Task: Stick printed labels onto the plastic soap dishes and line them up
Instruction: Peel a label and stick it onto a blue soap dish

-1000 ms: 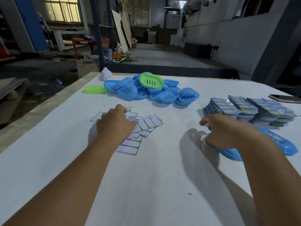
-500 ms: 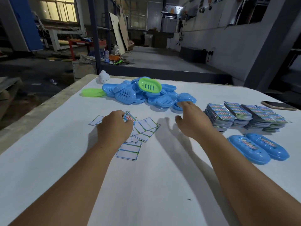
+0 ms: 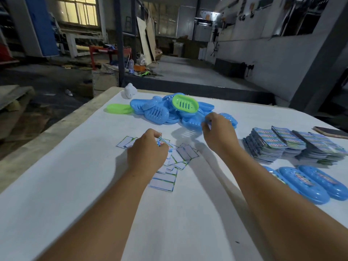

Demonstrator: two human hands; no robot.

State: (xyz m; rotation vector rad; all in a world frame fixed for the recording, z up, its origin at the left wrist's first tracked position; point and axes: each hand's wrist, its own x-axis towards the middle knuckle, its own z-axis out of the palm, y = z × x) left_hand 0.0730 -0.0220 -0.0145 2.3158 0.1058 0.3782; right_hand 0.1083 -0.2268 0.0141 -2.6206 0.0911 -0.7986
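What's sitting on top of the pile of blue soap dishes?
One green slotted plastic soap dish lies on top of the pile of blue plastic soap dishes. The right hand covers the pile's near right edge.

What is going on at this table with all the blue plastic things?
A person is labelling soap dishes. The left hand pinches a printed label over the scattered backing papers. The right hand has its grip on a blue dish at the pile's edge. Labelled dishes are lined up at the right, beside the label stacks.
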